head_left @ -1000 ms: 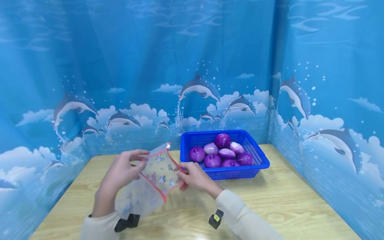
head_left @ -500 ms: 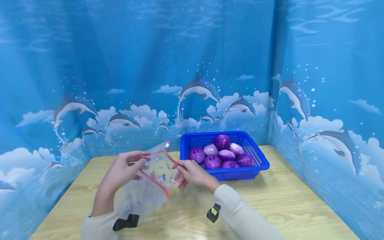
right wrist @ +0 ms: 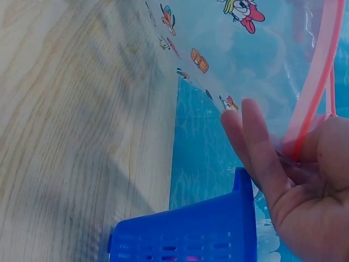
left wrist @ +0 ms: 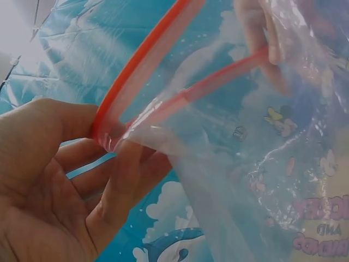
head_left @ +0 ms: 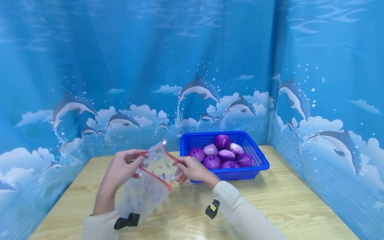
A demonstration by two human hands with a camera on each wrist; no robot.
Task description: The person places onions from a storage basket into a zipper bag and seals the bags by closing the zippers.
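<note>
A clear zip bag (head_left: 144,190) with red zip edging and small cartoon prints hangs between my hands, its mouth spread apart. My left hand (head_left: 124,168) pinches the red edge at the mouth's left side between thumb and fingers. At the opposite side, my right hand (head_left: 195,170) pinches the other end of the edging. In the right wrist view its fingers (right wrist: 262,147) lie against the outside of the printed film. The white slider (head_left: 164,142) sits at the far corner of the mouth. Through the film I see no contents in the bag.
A blue plastic basket (head_left: 255,171) stands just beyond my right hand, near the table's back edge. Several purple onions (head_left: 212,162), some paler, lie heaped in it. The wooden table (head_left: 285,206) meets blue dolphin-printed curtains (head_left: 135,83) behind and at both sides.
The bag's mouth shifts slightly: its near corner rises and moves right, while the slider corner moves a little left. Both hands keep their pinch on the edging. The basket stays put.
</note>
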